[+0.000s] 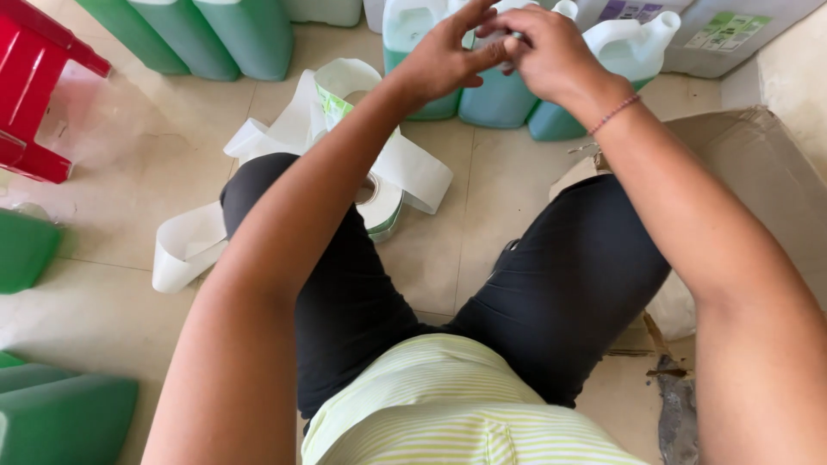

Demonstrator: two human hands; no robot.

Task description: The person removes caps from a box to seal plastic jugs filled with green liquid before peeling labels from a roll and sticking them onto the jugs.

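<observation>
White sticker (pixel 510 38) pinched between my right hand (pixel 551 56) and left hand (pixel 444 56), above the teal jugs (pixel 500 99) — I judge it mid-peel; next I need a jug face, pressing it flat.

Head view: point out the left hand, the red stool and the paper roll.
left hand (pixel 444 56), head view, back of hand
red stool (pixel 34 95), head view, leg
paper roll (pixel 383 202), head view, wound side
</observation>
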